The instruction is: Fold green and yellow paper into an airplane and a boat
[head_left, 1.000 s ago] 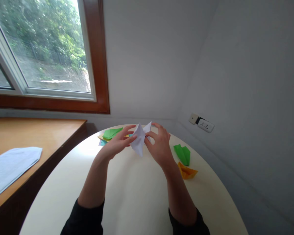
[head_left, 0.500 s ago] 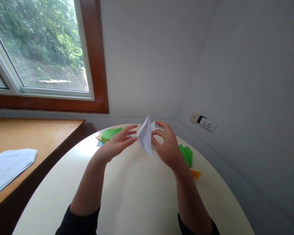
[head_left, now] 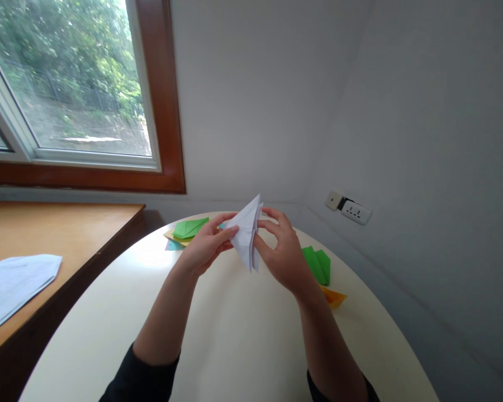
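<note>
One white folded paper (head_left: 243, 228) is held above the counter (head_left: 235, 335), its left part pinched by your left hand (head_left: 207, 243). Your right hand (head_left: 283, 251), fingers curved, is at the layered right edge; whether it grips, I cannot tell. Make the left pinch light, and even up the layers with your right fingertips before pressing any crease.

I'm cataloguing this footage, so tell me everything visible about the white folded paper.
The white folded paper looks thin and matte, creased into layered, pointed flaps, one tip upward, others downward. It is held tilted above the pale table. The left hand pinches its left side, thumb on the near face; the right hand is at its right edges.
</note>
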A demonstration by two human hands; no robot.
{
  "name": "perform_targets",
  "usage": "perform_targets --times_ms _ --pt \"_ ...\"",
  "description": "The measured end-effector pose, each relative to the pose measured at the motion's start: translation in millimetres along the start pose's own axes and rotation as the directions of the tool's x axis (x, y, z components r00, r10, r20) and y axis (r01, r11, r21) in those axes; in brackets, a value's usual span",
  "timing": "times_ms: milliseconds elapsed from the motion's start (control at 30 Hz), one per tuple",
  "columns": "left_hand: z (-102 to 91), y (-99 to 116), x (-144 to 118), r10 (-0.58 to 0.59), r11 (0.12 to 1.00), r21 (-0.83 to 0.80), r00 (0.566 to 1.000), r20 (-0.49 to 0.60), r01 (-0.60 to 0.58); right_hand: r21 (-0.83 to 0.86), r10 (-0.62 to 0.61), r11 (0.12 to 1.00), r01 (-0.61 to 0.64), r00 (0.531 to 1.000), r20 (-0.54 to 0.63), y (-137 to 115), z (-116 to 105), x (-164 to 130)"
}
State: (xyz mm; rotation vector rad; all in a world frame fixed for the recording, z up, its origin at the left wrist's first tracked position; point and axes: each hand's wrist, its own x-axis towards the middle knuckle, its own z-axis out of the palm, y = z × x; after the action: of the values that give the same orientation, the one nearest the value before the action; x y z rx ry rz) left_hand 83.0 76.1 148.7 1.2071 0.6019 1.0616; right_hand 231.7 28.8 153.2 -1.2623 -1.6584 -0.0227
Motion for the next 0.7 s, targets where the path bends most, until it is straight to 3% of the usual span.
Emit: perform_targets --times_ms 233,333,400,467,533,600,700 --pt "-0.9 0 1 0.055 0.997 0.061 0.994 -0.093 -0.049 -0.055 0.009 0.998 -0.003 0.995 0.099 6 -11 -2" --pt "-2.5 -1 2 0.100 0.988 0.135 0.982 -0.157 -0.079 -0.044 -0.043 0.998 0.044 0.998 0.039 9 -22 -1" --pt "-3.2 -1 3 0.121 0.980 0.181 0.975 -0.185 -0.087 -0.045 -0.077 0.996 0.071 0.981 -0.178 10 -28 0" --pt "-3.2 -2 3 0.120 0.974 0.215 0.973 -0.195 -0.077 -0.145 -0.103 0.988 0.046 0.904 -0.414 10 -32 -1" --pt "-2.5 -2 2 0.113 0.965 0.255 0.974 -0.198 -0.061 -0.282 -0.131 0.959 -0.022 0.848 -0.513 9 -32 -1" --pt "-1.3 -1 0 0.124 0.949 0.309 0.972 -0.198 -0.058 -0.390 -0.124 0.918 -0.076 0.878 -0.462 11 -31 0" --pt "0.6 0 -2 0.141 0.926 0.373 0.973 -0.183 -0.064 -0.490 0.017 0.860 -0.140 0.969 -0.248 17 -29 1"
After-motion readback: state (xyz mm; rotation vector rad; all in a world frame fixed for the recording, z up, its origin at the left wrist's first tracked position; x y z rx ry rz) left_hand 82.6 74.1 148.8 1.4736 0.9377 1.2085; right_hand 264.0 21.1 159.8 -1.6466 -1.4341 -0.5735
